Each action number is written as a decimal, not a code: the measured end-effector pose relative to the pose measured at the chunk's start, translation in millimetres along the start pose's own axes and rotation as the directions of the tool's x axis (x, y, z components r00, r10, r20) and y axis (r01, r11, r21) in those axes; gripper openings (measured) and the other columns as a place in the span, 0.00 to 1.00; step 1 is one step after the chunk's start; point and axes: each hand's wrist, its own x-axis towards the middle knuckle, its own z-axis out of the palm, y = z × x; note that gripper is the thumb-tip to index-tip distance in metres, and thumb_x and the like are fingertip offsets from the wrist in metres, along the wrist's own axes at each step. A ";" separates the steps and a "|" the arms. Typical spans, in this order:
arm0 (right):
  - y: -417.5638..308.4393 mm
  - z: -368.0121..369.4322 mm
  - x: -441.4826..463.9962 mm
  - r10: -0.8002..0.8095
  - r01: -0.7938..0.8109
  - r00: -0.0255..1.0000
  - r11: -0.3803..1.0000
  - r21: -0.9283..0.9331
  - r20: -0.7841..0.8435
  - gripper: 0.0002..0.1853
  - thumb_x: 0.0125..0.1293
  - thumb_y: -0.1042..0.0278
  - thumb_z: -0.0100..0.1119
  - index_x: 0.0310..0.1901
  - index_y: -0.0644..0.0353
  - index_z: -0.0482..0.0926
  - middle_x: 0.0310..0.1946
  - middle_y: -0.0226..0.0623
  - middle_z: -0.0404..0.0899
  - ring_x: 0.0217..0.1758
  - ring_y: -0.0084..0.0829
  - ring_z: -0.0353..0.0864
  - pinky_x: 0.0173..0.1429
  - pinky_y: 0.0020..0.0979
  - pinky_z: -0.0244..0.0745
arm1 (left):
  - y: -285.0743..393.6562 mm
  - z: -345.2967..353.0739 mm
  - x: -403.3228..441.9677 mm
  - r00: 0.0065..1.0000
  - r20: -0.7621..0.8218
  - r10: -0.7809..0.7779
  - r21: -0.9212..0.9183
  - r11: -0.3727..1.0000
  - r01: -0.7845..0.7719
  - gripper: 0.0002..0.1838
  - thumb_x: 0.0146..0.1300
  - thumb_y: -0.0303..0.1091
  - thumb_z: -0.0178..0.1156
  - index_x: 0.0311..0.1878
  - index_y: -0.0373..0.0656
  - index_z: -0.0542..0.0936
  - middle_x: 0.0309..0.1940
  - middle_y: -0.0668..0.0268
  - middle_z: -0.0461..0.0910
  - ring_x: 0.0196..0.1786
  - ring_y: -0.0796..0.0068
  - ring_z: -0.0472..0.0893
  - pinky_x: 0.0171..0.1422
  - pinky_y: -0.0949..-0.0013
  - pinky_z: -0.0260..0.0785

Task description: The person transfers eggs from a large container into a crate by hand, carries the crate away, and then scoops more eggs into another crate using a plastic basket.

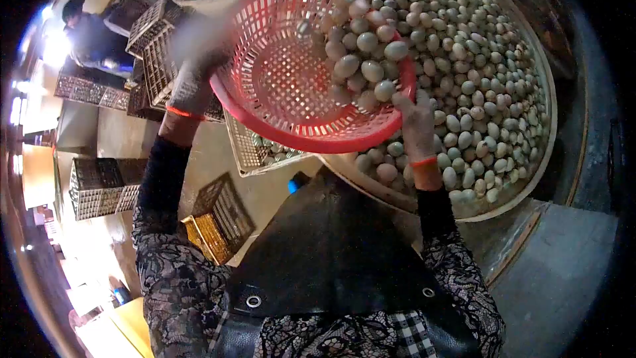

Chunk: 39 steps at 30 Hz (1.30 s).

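Note:
A red plastic basket (265, 126) with a slotted wall hangs tilted in front of me, eggs (371, 71) massed at its right side. My left hand (199, 69), in a pale glove with an orange cuff, is closed at the basket's left rim; its fingertips are partly blurred. On the right rim my gloved right hand (417, 122) is closed, some fingers hidden behind the edge. Beyond and below the basket's right side lies a large round vat (551, 129) heaped with pale green and whitish eggs.
A cream crate (246, 167) with eggs stands under the basket. A yellow crate (211, 237) sits on the floor, with stacked crates (106, 185) at left. Another egg-filled vat (199, 0) is at the back. A person (99, 40) is at far left.

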 end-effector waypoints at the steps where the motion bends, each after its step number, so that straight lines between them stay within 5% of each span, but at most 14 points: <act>1: -1.5 3.1 -1.0 0.006 -0.006 1.000 1.000 -0.004 0.012 0.19 0.57 0.56 0.58 0.39 0.65 0.75 0.30 0.31 0.73 0.33 0.26 0.71 0.38 0.29 0.68 | -1.2 -6.4 0.1 0.999 -0.023 -0.038 -0.187 0.982 0.033 0.16 0.65 0.32 0.52 0.54 0.36 0.74 0.47 0.66 0.77 0.50 0.72 0.75 0.60 0.69 0.66; 6: -71.7 33.7 -12.7 0.084 -0.084 0.995 0.996 0.012 0.055 0.19 0.56 0.54 0.58 0.36 0.66 0.75 0.30 0.32 0.72 0.33 0.24 0.70 0.39 0.28 0.67 | 37.5 -65.1 -15.8 0.997 0.058 0.041 0.235 0.971 -0.053 0.12 0.62 0.26 0.52 0.47 0.36 0.77 0.44 0.62 0.80 0.43 0.73 0.79 0.48 0.70 0.72; 10: -80.8 77.0 -23.3 -0.009 -0.002 0.990 0.997 0.077 0.138 0.20 0.56 0.53 0.59 0.38 0.65 0.76 0.30 0.31 0.71 0.32 0.23 0.69 0.38 0.26 0.66 | 64.4 -128.0 -36.1 0.994 0.110 -0.003 0.426 0.904 -0.045 0.15 0.66 0.33 0.49 0.51 0.36 0.77 0.47 0.60 0.79 0.51 0.68 0.76 0.62 0.66 0.65; 12: -88.9 110.3 -35.6 -0.068 0.029 0.984 0.973 0.231 0.165 0.20 0.57 0.55 0.60 0.41 0.65 0.77 0.31 0.30 0.73 0.34 0.21 0.72 0.39 0.24 0.68 | 74.0 -158.7 -46.3 0.976 0.204 -0.082 -0.092 0.990 0.103 0.16 0.66 0.33 0.49 0.52 0.36 0.77 0.49 0.60 0.79 0.52 0.68 0.76 0.64 0.67 0.63; 14: -81.2 144.9 -40.5 -0.204 0.186 0.960 0.977 0.108 0.191 0.20 0.57 0.56 0.60 0.42 0.65 0.77 0.33 0.30 0.74 0.35 0.21 0.73 0.39 0.24 0.69 | 77.1 -189.0 -46.6 0.936 0.333 -0.115 -0.420 0.871 0.257 0.16 0.65 0.33 0.50 0.53 0.36 0.76 0.49 0.60 0.79 0.52 0.69 0.76 0.64 0.68 0.63; 17: -87.4 195.4 -62.5 -0.017 -0.103 0.961 0.905 0.413 0.276 0.19 0.57 0.60 0.60 0.46 0.66 0.75 0.37 0.30 0.76 0.35 0.21 0.74 0.40 0.25 0.70 | 86.9 -206.4 -67.3 0.937 -0.223 -0.268 -0.203 0.953 0.224 0.16 0.56 0.31 0.56 0.47 0.36 0.76 0.41 0.63 0.79 0.44 0.69 0.78 0.54 0.68 0.69; 18: -88.1 209.7 -71.0 -0.045 -0.141 0.947 0.834 0.534 0.319 0.19 0.58 0.62 0.59 0.46 0.66 0.75 0.38 0.31 0.76 0.36 0.21 0.74 0.41 0.25 0.70 | 101.1 -194.5 -78.1 0.961 -0.230 -0.153 0.070 0.982 0.173 0.19 0.56 0.32 0.56 0.51 0.35 0.75 0.44 0.62 0.78 0.45 0.69 0.78 0.56 0.67 0.69; 19: -87.4 223.4 -77.1 -0.080 -0.181 0.931 0.746 0.641 0.356 0.19 0.58 0.63 0.59 0.47 0.66 0.74 0.38 0.31 0.76 0.37 0.21 0.74 0.42 0.25 0.70 | 87.4 -218.2 -79.6 0.961 -0.225 -0.159 0.068 0.982 0.178 0.19 0.56 0.32 0.56 0.51 0.35 0.75 0.44 0.62 0.78 0.45 0.69 0.78 0.56 0.67 0.69; 21: -39.9 258.4 -80.4 -0.068 -0.108 0.962 0.798 0.594 0.266 0.18 0.59 0.64 0.58 0.48 0.66 0.73 0.39 0.31 0.76 0.39 0.22 0.74 0.44 0.26 0.70 | 71.0 -237.2 -89.2 0.945 -0.248 -0.215 0.036 0.972 0.231 0.22 0.54 0.30 0.55 0.54 0.35 0.74 0.45 0.62 0.78 0.47 0.70 0.77 0.57 0.68 0.68; 23: -10.1 275.4 -84.6 0.182 -0.288 0.920 0.915 0.282 0.346 0.18 0.59 0.64 0.57 0.48 0.66 0.73 0.40 0.31 0.75 0.40 0.22 0.74 0.46 0.26 0.69 | 62.1 -226.9 -95.5 0.942 -0.251 -0.222 -0.030 0.975 0.222 0.23 0.50 0.27 0.54 0.53 0.35 0.74 0.42 0.64 0.78 0.45 0.71 0.77 0.55 0.69 0.68; 25: 8.5 291.3 -95.9 0.136 -0.247 0.937 0.909 0.335 0.322 0.17 0.59 0.64 0.57 0.46 0.66 0.74 0.37 0.30 0.75 0.38 0.23 0.74 0.44 0.27 0.69 | 17.3 -261.4 -92.2 0.937 -0.245 -0.248 0.160 0.943 0.291 0.23 0.49 0.26 0.54 0.52 0.34 0.74 0.41 0.65 0.78 0.43 0.73 0.76 0.53 0.71 0.68; 27: 43.0 302.9 -105.2 0.230 -0.275 0.942 0.947 0.169 0.244 0.17 0.58 0.65 0.56 0.47 0.66 0.74 0.37 0.30 0.75 0.38 0.24 0.73 0.43 0.27 0.69 | -4.8 -239.0 -96.0 0.940 -0.226 -0.254 -0.108 0.966 0.235 0.22 0.48 0.25 0.54 0.51 0.35 0.75 0.37 0.68 0.77 0.39 0.77 0.74 0.46 0.75 0.67; 33: 142.4 324.1 -111.8 0.277 -0.323 0.942 0.901 0.288 0.192 0.16 0.57 0.70 0.54 0.47 0.66 0.73 0.39 0.32 0.73 0.40 0.26 0.72 0.47 0.30 0.70 | -97.1 -225.4 -89.6 0.900 -0.241 -0.363 -0.069 0.931 0.357 0.21 0.51 0.23 0.56 0.51 0.33 0.76 0.33 0.71 0.77 0.32 0.82 0.75 0.39 0.78 0.67; 39: 188.2 307.5 -103.4 0.466 -0.475 0.877 0.878 0.060 0.115 0.17 0.54 0.69 0.56 0.45 0.68 0.72 0.38 0.36 0.75 0.40 0.31 0.73 0.46 0.32 0.70 | -153.1 -182.0 -76.5 0.889 -0.186 -0.418 -0.121 0.908 0.402 0.21 0.49 0.21 0.56 0.51 0.33 0.76 0.33 0.70 0.79 0.31 0.83 0.75 0.36 0.78 0.67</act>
